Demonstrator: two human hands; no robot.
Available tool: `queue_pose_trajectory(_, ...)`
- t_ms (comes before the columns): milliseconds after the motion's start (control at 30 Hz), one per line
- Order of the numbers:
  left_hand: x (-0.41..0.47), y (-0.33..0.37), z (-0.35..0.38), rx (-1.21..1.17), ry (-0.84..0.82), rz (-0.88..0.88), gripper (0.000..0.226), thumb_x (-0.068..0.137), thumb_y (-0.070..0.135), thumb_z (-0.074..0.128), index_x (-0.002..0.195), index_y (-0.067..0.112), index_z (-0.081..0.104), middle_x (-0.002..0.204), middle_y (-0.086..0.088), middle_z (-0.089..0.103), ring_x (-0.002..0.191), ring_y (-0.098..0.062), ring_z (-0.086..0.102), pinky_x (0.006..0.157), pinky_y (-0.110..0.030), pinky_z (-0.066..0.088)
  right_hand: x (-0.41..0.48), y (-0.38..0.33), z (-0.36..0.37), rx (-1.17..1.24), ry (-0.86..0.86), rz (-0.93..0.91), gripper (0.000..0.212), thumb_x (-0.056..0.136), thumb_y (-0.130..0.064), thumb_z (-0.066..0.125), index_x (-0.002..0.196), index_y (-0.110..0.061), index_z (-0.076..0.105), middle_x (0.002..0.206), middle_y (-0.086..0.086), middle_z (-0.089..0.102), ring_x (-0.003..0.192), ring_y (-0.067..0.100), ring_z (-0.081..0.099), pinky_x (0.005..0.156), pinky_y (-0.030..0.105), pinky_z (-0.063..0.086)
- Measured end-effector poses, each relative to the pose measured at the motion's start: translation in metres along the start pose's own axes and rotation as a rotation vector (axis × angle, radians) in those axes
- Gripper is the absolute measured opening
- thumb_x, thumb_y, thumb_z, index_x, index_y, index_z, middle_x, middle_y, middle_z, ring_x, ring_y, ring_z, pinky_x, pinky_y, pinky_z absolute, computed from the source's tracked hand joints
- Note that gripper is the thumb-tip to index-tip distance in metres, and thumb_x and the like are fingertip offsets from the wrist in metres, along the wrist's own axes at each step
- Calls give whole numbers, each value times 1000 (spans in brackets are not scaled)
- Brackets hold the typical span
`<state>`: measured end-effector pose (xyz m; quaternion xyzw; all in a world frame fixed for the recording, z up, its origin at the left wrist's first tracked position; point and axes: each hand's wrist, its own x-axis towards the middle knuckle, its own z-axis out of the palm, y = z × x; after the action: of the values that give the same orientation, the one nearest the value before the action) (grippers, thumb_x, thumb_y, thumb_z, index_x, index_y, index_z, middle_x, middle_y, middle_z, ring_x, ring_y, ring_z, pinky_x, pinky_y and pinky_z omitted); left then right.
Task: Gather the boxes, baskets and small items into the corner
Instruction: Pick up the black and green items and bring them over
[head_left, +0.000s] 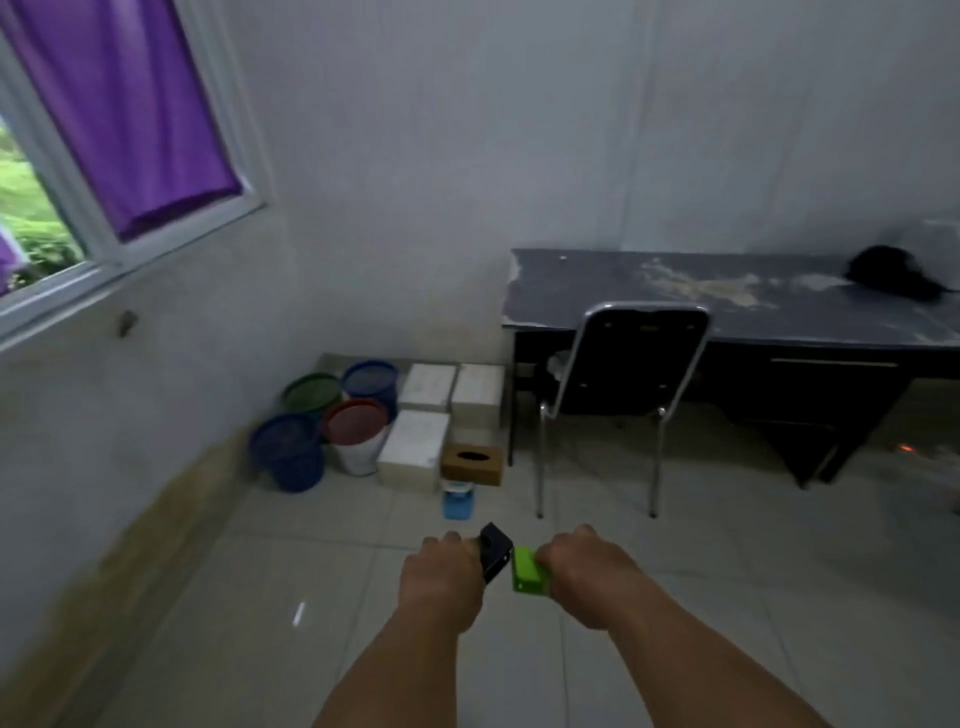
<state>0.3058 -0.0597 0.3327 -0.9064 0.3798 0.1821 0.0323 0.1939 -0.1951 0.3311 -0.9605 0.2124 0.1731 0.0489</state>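
My left hand (441, 577) grips a small black box (494, 550). My right hand (589, 566) grips a small bright green box (527, 570). Both are held out over the tiled floor, a little short of the corner. In the corner stand several baskets: a blue one (288, 452), a green-rimmed one (310, 393), another blue one (370, 379) and a red-rimmed white one (357, 434). Beside them are three white boxes (414, 448), a brown tissue box (471, 462) and a small blue item (458, 500).
A black chair with chrome legs (631, 364) stands at a dark desk (727, 301) to the right of the corner pile. A dark object (896, 273) lies on the desk. A window with a purple curtain (124, 114) is on the left wall.
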Motion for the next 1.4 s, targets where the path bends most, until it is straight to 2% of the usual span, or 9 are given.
queue_pose_trajectory(300,63,-127,-24,-87,-21,-182,38,97,32,53,132,19,47,126,-6,50,117,-27,47,93,-41,45,143,-100,-38,-105,-61,-208,21,95,-18,52,115,-18,55,117,10,55,115,31,43,86,45,48)
queue_pose_trajectory(500,155,-172,-38,-124,-52,-241,40,96,36,53,132,19,47,126,-6,50,117,-26,48,94,-41,47,255,-110,-57,-133,-96,-268,27,95,-17,54,122,-16,55,125,12,53,120,33,43,91,44,46)
queue_pose_trajectory(633,222,-198,-55,-164,-90,-267,39,96,36,52,131,19,47,126,-6,50,117,-26,48,94,-41,47,332,-106,-76,-147,-105,-327,27,95,-19,54,121,-15,57,122,11,56,115,32,47,81,37,43)
queue_pose_trajectory(700,252,-212,-63,-181,-103,-275,38,97,36,52,130,18,48,125,-6,51,116,-26,49,93,-41,46,369,-105,-84,-151,-116,-350,27,94,-20,54,121,-16,59,121,10,58,111,31,50,81,36,45)
queue_pose_trajectory(967,378,-290,-85,-128,-217,-182,40,96,34,53,133,18,47,125,-6,51,115,-27,50,92,-41,46,501,-119,-96,-81,-227,-287,32,96,-19,53,127,-14,57,129,13,53,117,33,49,96,39,48)
queue_pose_trajectory(1200,483,-363,-83,3,-367,-41,43,96,34,52,136,20,45,127,-4,49,115,-25,48,93,-39,44,588,-140,-77,52,-331,-132,38,98,-18,51,136,-17,51,127,14,53,121,31,44,92,40,50)
queue_pose_trajectory(1400,555,-377,-66,19,-436,59,43,96,38,52,134,20,46,126,-4,50,115,-25,49,90,-38,44,645,-131,-44,79,-415,-69,40,97,-12,51,137,-16,50,128,14,53,119,33,43,88,38,46)
